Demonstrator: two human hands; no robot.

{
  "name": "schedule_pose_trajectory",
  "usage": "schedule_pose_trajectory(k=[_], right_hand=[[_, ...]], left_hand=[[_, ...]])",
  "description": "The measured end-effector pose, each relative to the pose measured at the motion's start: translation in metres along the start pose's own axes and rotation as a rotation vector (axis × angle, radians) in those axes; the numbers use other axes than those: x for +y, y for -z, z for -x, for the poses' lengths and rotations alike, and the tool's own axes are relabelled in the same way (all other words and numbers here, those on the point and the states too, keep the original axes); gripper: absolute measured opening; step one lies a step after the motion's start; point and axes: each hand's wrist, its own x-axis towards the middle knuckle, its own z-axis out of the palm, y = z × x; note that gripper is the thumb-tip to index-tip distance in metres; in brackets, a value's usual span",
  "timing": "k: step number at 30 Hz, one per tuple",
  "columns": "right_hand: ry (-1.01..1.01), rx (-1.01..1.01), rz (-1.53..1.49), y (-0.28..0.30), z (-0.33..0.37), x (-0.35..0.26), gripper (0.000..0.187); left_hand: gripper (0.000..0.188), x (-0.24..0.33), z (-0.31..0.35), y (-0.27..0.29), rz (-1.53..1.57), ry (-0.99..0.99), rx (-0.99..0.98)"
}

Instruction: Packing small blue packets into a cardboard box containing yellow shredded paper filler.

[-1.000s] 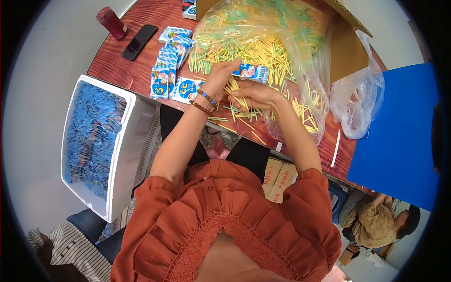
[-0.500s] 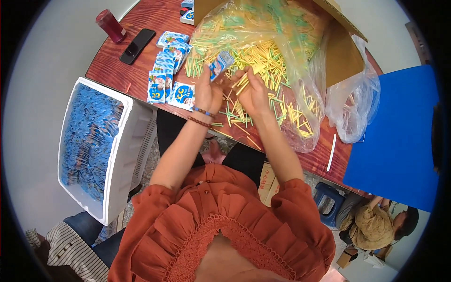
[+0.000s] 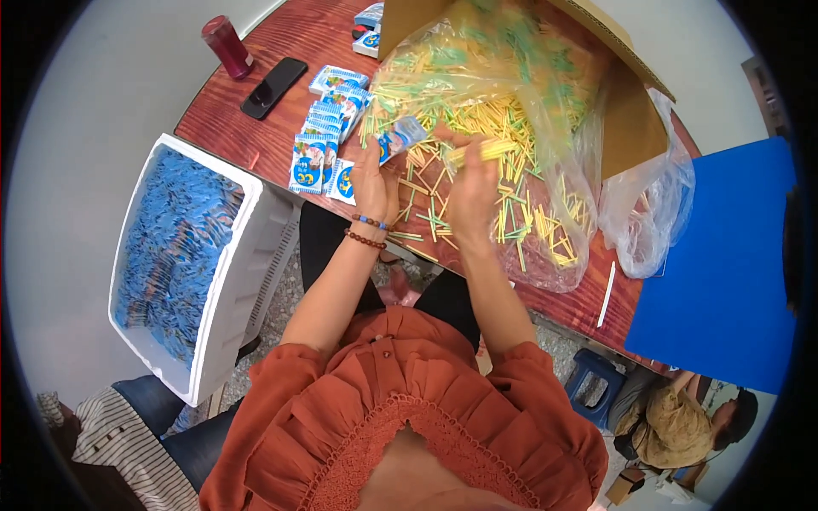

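My left hand (image 3: 373, 183) holds a small blue-and-white packet (image 3: 394, 141) upright at its fingertips; the packet's top end looks clear and pale. Beside it, my right hand (image 3: 475, 194) is closed round a bunch of short yellow sticks (image 3: 487, 152), slightly smeared by motion. Beyond both hands, a clear plastic bag (image 3: 532, 94) lies spread open with a heap of loose yellow and green sticks (image 3: 486, 119) in it. More sticks are scattered on the table near my wrists. Left of my left hand, several blue-and-white packets (image 3: 315, 157) lie overlapped in a stack.
A white foam box (image 3: 245, 234) full of blue packets stands at the left. The red table (image 3: 200, 128) also bears a phone (image 3: 274, 88) and a red bottle (image 3: 228, 49). A cardboard box (image 3: 635, 128), crumpled bag (image 3: 643, 221) and blue board (image 3: 716, 272) are right. Two people sit nearby.
My right hand has moved away from the packet to the right and now shows a thicker bunch of sticks. My left hand still holds the packet. The whole view has shifted slightly.
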Motion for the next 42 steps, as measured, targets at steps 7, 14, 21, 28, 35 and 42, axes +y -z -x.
schedule_pose_trajectory(k=[7,14,21,28,35,42], right_hand=[[0.393,-0.098,0.231,-0.043,-0.011,0.0,0.03],[0.423,-0.141,0.476,-0.042,-0.011,0.027,0.031],[0.327,-0.166,0.341,-0.042,-0.013,0.023,0.038],[0.281,-0.218,0.356,-0.036,-0.018,0.011,0.048],[0.274,-0.383,0.599,-0.02,-0.035,0.022,0.059],[0.185,-0.219,0.338,-0.019,-0.028,0.018,0.059]], left_hand=[[0.026,0.02,0.021,-0.017,0.03,-0.092,0.008],[0.028,0.02,0.019,-0.007,0.079,-0.081,-0.05],[0.032,0.019,0.019,-0.009,0.167,-0.018,-0.084],[0.032,0.011,0.012,0.004,0.236,0.067,-0.095],[0.03,0.01,0.008,0.007,0.281,0.077,-0.089],[0.032,0.018,0.005,0.016,0.345,0.105,-0.101]])
